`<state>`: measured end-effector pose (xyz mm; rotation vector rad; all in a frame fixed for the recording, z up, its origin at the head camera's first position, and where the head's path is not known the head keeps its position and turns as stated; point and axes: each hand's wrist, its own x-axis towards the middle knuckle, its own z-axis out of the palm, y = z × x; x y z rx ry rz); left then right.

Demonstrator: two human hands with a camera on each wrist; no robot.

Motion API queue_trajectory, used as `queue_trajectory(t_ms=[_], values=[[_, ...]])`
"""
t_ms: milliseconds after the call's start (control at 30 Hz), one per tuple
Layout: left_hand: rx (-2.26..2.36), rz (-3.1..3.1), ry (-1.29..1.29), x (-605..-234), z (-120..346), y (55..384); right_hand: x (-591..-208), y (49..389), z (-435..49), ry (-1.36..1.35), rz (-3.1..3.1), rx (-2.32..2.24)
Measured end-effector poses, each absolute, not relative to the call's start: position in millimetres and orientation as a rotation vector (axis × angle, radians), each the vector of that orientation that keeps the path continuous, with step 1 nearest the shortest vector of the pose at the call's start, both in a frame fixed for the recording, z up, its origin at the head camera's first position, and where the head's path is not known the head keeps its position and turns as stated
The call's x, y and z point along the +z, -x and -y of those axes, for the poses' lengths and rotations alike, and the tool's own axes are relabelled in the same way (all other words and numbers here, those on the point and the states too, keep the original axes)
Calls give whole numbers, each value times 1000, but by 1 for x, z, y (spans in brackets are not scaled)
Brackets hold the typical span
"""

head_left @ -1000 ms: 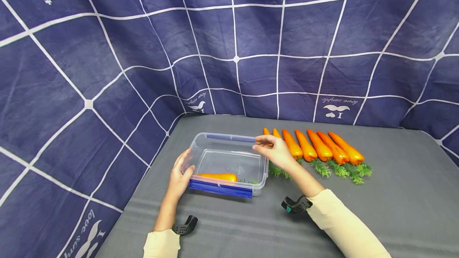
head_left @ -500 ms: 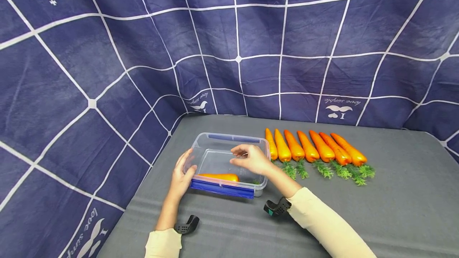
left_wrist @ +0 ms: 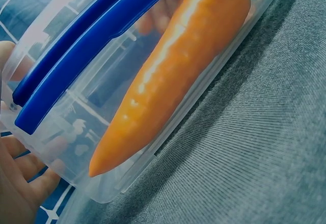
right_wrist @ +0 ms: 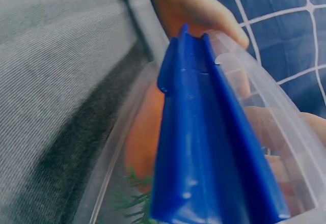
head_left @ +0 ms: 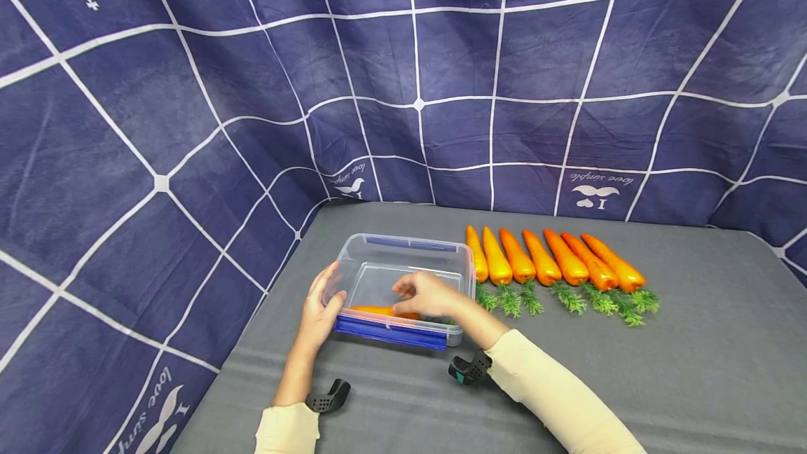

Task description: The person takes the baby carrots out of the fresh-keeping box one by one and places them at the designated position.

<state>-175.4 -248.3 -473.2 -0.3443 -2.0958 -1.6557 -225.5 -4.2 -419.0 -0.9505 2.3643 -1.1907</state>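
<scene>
A clear plastic food container point(head_left: 372, 282) with blue side latches stands on the grey cloth. One orange carrot point(left_wrist: 168, 76) with green leaves lies inside, along the front wall. My left hand point(head_left: 318, 307) holds the container's left end, thumb at the front corner and fingers along the outside. My right hand point(head_left: 429, 294) is down inside the container, over the carrot's thick end. Its fingers are loosely bent, with a gap between thumb and forefinger and nothing seen between them. Whether the thumb touches the carrot, I cannot tell. The blue front latch point(right_wrist: 204, 132) hangs outward.
Several carrots point(head_left: 542, 258) lie side by side in a row right of the container, leafy ends point(head_left: 570, 298) towards me. A blue curtain point(head_left: 454, 132) with white grid lines rises behind and on the left. Grey cloth point(head_left: 706, 342) covers the table.
My right hand has moved left from the container's right rim and lowered inside, towards the carrot there. My left hand has kept its hold on the left end.
</scene>
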Motion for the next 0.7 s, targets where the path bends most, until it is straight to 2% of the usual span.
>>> queue_trajectory(t_ms=[300, 700], values=[[-1649, 2101, 334, -474, 248, 175, -427, 226, 8, 1068, -2398, -860], [-1674, 2078, 336, -474, 248, 176, -427, 228, 7, 1028, -2381, -921]])
